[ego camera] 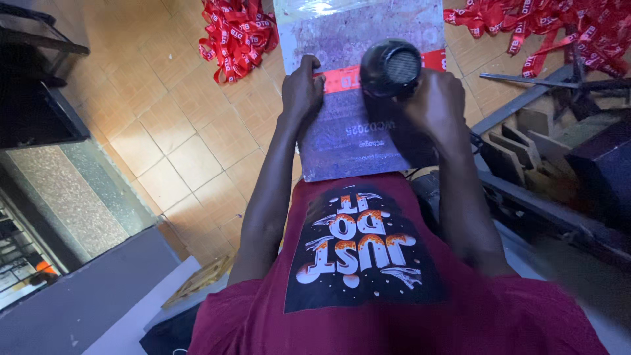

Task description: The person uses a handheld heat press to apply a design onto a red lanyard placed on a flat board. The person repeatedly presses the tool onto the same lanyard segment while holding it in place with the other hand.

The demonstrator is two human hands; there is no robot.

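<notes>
A grey speckled board lies across my lap, reaching out over the tiled floor. A red printed lanyard strip lies across the board. My left hand presses down on the strip's left part, fingers curled. My right hand grips a black hair dryer, its round mesh back end facing the camera and its nozzle pointing down at the strip. The rest of the strip runs out to the right behind the dryer.
Heaps of red lanyards lie on the floor at the top left and top right. A wooden and metal frame stands at the right. A dark cabinet and a grey ledge are at the left.
</notes>
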